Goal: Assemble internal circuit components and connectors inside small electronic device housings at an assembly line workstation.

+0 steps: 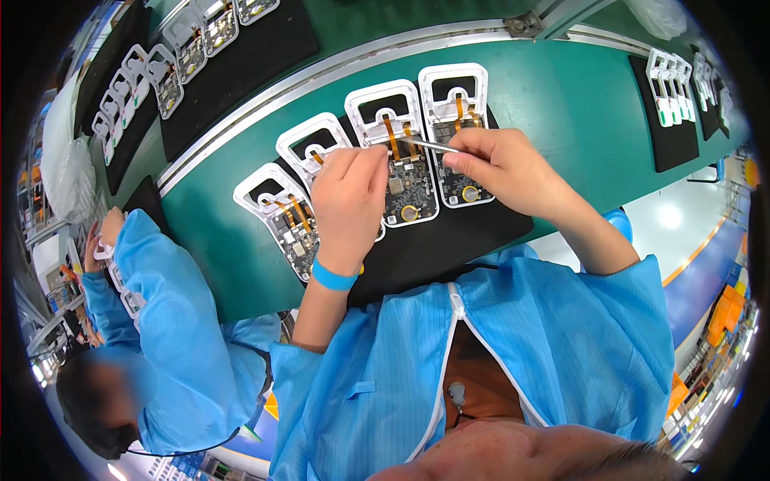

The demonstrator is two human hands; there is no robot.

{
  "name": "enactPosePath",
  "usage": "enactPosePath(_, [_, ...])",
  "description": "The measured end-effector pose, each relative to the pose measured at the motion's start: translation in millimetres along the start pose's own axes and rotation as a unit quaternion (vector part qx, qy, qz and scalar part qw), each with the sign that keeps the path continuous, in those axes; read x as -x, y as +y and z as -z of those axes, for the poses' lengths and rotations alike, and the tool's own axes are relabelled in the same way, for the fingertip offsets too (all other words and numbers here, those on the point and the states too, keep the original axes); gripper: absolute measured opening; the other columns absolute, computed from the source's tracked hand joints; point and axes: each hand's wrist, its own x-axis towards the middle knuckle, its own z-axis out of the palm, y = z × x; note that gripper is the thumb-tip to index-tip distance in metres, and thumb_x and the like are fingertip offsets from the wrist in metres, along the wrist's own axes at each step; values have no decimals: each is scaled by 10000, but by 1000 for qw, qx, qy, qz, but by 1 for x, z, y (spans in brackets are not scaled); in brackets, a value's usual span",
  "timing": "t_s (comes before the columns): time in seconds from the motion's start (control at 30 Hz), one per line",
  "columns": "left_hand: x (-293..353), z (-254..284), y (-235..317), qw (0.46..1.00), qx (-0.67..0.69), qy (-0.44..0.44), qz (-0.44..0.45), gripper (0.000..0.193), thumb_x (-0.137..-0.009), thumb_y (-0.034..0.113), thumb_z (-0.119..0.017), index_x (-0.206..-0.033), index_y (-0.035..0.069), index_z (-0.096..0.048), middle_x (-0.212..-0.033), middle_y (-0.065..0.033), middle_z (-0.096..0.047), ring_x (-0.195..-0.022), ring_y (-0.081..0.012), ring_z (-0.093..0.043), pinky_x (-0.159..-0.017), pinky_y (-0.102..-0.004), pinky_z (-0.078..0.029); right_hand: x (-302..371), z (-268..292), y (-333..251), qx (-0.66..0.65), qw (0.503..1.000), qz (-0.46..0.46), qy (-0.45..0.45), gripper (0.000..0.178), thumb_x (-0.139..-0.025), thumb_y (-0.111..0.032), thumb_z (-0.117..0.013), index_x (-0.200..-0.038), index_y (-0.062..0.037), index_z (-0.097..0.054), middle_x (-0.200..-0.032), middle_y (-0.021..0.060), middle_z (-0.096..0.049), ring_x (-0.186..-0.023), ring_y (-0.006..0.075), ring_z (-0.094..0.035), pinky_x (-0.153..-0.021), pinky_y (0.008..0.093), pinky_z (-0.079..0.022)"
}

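Several white plastic housings with dark circuit boards lie in a row in front of me. My right hand [499, 164] pinches a pair of metal tweezers [433, 145], whose tips reach the orange flex cables on the third housing from the left [425, 204]. My left hand [349, 200], with a blue band at the wrist, is closed at the left edge of that board, beside the longer orange flex cable [391, 138]. Its fingertips are pressed together, and what they hold is hidden. The left hand partly covers the second housing [321, 124]. The rightmost housing [453, 74] lies under my right fingers.
A black mat [505, 215] lies under the housings on the green bench [561, 96]. More housings [670, 84] stand on a mat at the far right, others [184, 48] at the upper left beyond a metal rail [321, 68]. A co-worker in a blue smock [188, 321] works at left.
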Motion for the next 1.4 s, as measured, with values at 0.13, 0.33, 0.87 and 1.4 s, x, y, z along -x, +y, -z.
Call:
enactPosePath(0.13, [13, 5, 3, 995, 56, -43, 64, 143, -789, -45, -693, -917, 14, -669, -839, -112, -648, -746, -278, -622, -664, -367, -503, -5, -8, 1, 22, 999, 31, 0, 211, -959, -186, -631, -932, 21, -656, -671, 88, -561, -622, 132, -495, -592, 314, -420])
enactPosePath(0.33, [16, 6, 1, 997, 45, -37, 55, 145, -798, -24, -734, -923, 36, -689, -828, -79, -676, -683, -181, -648, -633, -278, -511, -15, -10, -1, 75, 996, 26, -43, 226, -952, -199, -640, -933, 25, -660, -684, 124, -596, -612, 177, -529, -597, 336, -441])
enactPosePath(0.87, [26, 2, 3, 985, 83, 30, 150, 254, -815, -24, -739, -1036, 25, -624, -957, -82, -675, -717, -175, -647, -650, -294, -526, -32, -12, -9, 44, 993, 14, -105, 292, -942, -262, -629, -926, 25, -678, -701, 165, -641, -641, 263, -620, -623, 381, -477])
enactPosePath(1.4, [29, 9, 2, 975, 72, 74, 195, 189, -779, 11, -783, -925, 26, -663, -896, -74, -669, -753, -232, -656, -646, -326, -517, -42, -20, 0, -17, 993, 51, -102, 173, -950, -185, -650, -932, -15, -676, -632, 1, -556, -592, 71, -492, -558, 266, -417])
